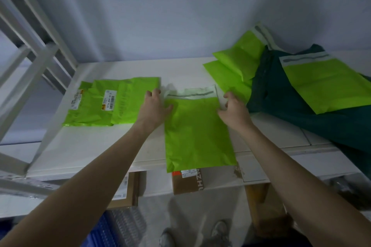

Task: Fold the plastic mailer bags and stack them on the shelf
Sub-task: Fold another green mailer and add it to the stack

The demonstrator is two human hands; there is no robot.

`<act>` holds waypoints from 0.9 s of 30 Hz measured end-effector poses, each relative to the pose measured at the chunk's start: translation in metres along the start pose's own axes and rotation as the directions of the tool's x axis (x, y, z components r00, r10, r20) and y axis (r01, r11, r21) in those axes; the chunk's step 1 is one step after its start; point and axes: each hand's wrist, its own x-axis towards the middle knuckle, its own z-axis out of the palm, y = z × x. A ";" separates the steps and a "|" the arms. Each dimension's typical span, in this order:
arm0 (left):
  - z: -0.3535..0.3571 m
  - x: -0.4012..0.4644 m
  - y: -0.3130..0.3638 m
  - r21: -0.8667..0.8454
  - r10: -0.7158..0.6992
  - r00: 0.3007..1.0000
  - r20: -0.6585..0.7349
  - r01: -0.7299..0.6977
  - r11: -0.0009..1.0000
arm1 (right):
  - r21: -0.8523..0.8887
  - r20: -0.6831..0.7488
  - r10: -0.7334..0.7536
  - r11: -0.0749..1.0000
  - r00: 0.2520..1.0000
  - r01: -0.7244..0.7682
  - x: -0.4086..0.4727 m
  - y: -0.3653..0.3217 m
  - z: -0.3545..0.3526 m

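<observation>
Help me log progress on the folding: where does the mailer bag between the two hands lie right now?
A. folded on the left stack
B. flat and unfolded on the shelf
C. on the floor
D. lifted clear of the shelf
B: the mailer bag lies spread flat on the shelf, flap end away from the person, with the left hand and right hand at its upper corners.

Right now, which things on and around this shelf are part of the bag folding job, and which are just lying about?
Part of the job:
- flat green mailer, gripped by left hand and right hand
- folded stack
- unfolded green mailers
- shelf

Lying about:
- dark green bag
- cardboard boxes below
</observation>
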 end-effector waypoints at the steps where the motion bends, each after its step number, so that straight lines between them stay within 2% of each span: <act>1: -0.002 -0.004 -0.001 0.033 -0.025 1.000 0.019 0.024 0.999 | -0.014 0.042 0.028 1.000 0.999 -0.027 -0.003 0.000 -0.002; 5: -0.005 -0.018 -0.001 0.206 -0.058 0.985 0.160 0.024 0.978 | -0.082 0.166 0.097 0.993 0.981 -0.084 -0.010 -0.001 -0.007; 7: -0.003 -0.023 0.003 0.192 -0.068 0.978 0.196 0.029 0.981 | -0.092 0.182 0.113 0.991 0.977 -0.097 -0.013 -0.003 -0.007; 12: 0.004 -0.019 0.008 -0.011 -0.157 0.967 0.200 0.163 0.987 | -0.020 0.204 0.189 0.982 0.961 -0.189 -0.011 -0.008 -0.002; 14: 0.006 -0.016 0.007 -0.086 -0.159 0.971 0.180 0.176 0.981 | 0.033 0.179 0.216 0.974 0.960 -0.225 -0.007 -0.006 0.001; 16: 0.007 -0.012 0.007 -0.230 -0.139 0.975 0.171 0.177 0.957 | 0.053 0.148 0.231 0.969 0.962 -0.241 -0.005 -0.004 0.002; 18: 0.007 -0.009 0.007 -0.438 -0.158 0.969 0.187 0.227 0.870 | 0.095 0.128 0.236 0.964 0.963 -0.249 -0.003 -0.004 0.002; 21: 0.005 -0.005 0.008 -0.659 -0.157 0.963 0.221 0.266 0.704 | 0.225 0.111 0.215 0.945 0.970 -0.236 -0.002 -0.007 -0.001; 23: 0.002 -0.004 0.011 -0.785 -0.123 0.956 0.266 0.289 0.548 | 0.348 0.134 0.232 0.899 0.963 -0.265 0.001 -0.012 -0.004; 25: -0.001 -0.003 0.014 -0.860 -0.076 0.944 0.321 0.324 0.393 | 0.511 0.205 0.279 0.787 0.938 -0.345 0.004 -0.019 -0.006; 27: -0.002 0.000 0.015 -0.865 -0.058 0.928 0.367 0.364 0.346 | 0.649 0.283 0.292 0.643 0.914 -0.406 0.006 -0.025 -0.008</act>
